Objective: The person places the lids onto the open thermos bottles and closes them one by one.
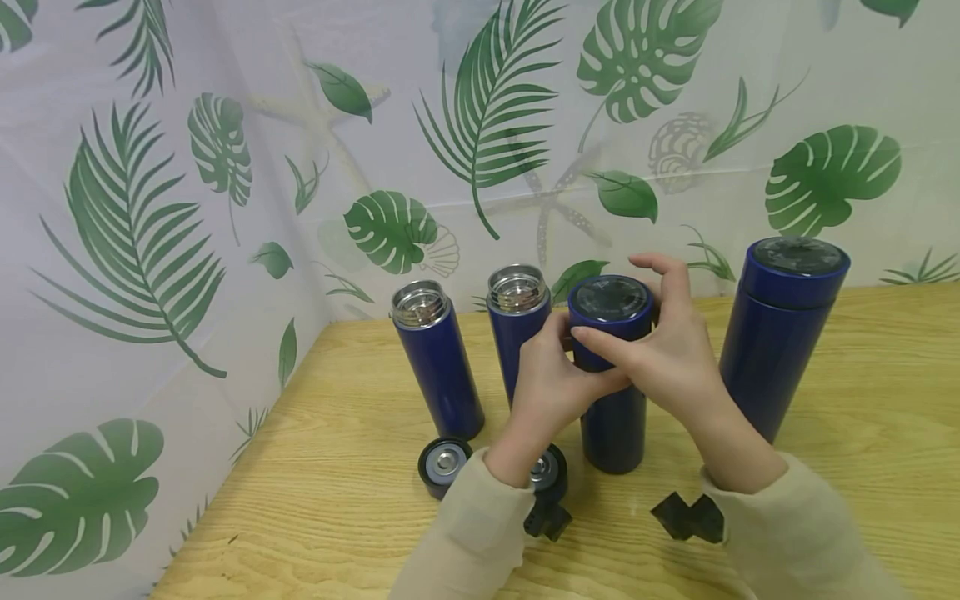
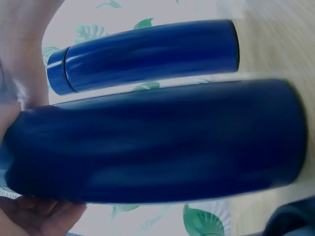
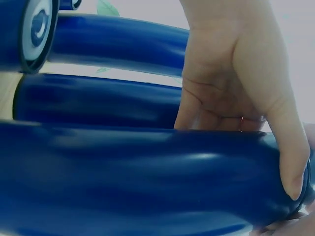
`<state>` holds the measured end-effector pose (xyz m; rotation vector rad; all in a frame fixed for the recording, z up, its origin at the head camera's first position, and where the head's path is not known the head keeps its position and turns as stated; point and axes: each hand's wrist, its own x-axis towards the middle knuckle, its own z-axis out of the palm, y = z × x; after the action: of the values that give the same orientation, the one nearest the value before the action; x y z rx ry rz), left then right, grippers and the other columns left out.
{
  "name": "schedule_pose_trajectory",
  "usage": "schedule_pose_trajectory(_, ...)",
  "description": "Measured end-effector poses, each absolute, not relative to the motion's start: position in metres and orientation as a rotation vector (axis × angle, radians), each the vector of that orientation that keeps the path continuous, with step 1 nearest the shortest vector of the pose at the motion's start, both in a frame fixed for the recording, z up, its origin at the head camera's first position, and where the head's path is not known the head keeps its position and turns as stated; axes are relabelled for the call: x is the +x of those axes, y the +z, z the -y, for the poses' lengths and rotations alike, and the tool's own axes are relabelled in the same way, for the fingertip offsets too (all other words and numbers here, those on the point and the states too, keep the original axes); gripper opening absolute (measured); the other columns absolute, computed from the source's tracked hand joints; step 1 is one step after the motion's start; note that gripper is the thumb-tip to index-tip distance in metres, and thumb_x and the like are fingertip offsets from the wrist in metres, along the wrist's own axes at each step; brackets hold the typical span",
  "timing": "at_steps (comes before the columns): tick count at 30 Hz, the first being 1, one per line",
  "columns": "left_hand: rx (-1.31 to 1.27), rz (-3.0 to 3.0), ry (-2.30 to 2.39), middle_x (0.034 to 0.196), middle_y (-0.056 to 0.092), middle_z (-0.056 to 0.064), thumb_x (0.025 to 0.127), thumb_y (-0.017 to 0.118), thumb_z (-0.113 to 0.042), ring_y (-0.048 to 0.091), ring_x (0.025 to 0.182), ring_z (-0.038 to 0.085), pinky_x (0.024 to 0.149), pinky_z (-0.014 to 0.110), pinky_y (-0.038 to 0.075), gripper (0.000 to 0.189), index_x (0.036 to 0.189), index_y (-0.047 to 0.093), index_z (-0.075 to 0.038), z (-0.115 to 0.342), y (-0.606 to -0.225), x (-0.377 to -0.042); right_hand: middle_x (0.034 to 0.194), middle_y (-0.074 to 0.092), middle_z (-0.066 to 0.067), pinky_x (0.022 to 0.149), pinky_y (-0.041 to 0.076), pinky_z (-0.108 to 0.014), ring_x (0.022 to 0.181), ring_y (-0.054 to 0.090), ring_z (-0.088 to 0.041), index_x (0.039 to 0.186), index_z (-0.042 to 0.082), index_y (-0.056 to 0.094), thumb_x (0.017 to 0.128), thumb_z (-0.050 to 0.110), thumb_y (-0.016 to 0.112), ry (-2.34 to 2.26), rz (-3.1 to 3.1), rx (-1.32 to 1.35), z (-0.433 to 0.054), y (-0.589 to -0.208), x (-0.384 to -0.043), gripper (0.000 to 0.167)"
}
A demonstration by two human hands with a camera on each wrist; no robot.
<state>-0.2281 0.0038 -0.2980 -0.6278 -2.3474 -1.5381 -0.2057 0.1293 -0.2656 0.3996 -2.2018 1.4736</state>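
overall, a leaf-print cloth backdrop point(image 1: 375, 158) behind everything, green fronds on white. below it, a wood-grain desk point(image 1: 300, 500). standing far right on the desk: a capped blue vacuum flask point(image 1: 780, 342), glossy dark top. left of it, between both hands: the held flask point(image 1: 613, 433), same blue, upright, lid on; whether its base bears on the desk, cannot tell. further left, a lidless flask point(image 1: 442, 367) and, nearer the hands, a second lidless flask point(image 1: 516, 329), steel threaded necks bare. left hand point(image 1: 551, 367): grip curled round the held flask just under the lid, thumb across the front. right hand point(image 1: 678, 354): grip bowed round the same flask, thumb near the lid seam, index finger crooked up by the rim. smallest: an upturned lid point(image 1: 444, 463) at the leftmost flask's foot; another upturned lid point(image 1: 551, 475), partly hidden behind the left forearm.
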Motion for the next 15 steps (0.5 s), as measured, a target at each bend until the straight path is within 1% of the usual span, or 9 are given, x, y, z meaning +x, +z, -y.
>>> schedule_pose_trajectory(5, -0.644, 2.350, -1.591, 0.101, 0.055, -0.009, 0.066, 0.078, -0.029, 0.051, 0.090, 0.003, 0.071, 0.021, 0.046, 0.057, 0.113, 0.051, -0.014, -0.005, -0.300, -0.229, 0.114, 0.048, -0.017, 0.068, 0.044, -0.020, 0.094, 0.052, -0.025, 0.136, 0.013, 0.016, 0.073, 0.012, 0.073, 1.520, 2.237, 0.419, -0.134, -0.264, -0.208, 0.085)
schedule_pose_trajectory(10, -0.686, 2.394, -1.622, 0.106, 0.051, -0.011, 0.067, 0.077, -0.033, 0.049, 0.097, 0.004, 0.078, 0.025, 0.044, 0.062, 0.119, 0.047, -0.019, -0.003, -0.299, -0.230, 0.122, 0.044, -0.017, 0.069, 0.045, -0.019, 0.096, 0.052, -0.025, 0.137, 0.015, 0.011, 0.075, 0.011, 0.071, 1.605, 2.247, 0.477, -0.141, -0.262, -0.211, 0.086)
schedule_pose_trajectory(12, -0.704, 2.415, -1.649, 0.109, 0.050, -0.012, 0.067, 0.076, -0.035, 0.048, 0.100, 0.006, 0.080, 0.029, 0.044, 0.063, 0.120, 0.045, -0.022, -0.001, -0.299, -0.231, 0.124, 0.043, -0.016, 0.071, 0.046, -0.022, 0.096, 0.053, -0.022, 0.137, 0.017, 0.009, 0.077, 0.012, 0.070, 1.641, 2.258, 0.486, -0.144, -0.262, -0.212, 0.086)
schedule_pose_trajectory(15, -0.734, 2.450, -1.689, 0.113, 0.048, -0.012, 0.068, 0.076, -0.034, 0.047, 0.105, 0.010, 0.082, 0.033, 0.044, 0.065, 0.123, 0.042, -0.024, 0.002, -0.298, -0.234, 0.125, 0.042, -0.015, 0.078, 0.045, -0.030, 0.098, 0.052, -0.016, 0.137, 0.018, 0.008, 0.078, 0.013, 0.068, 1.701, 2.264, 0.505, -0.148, -0.261, -0.214, 0.085)
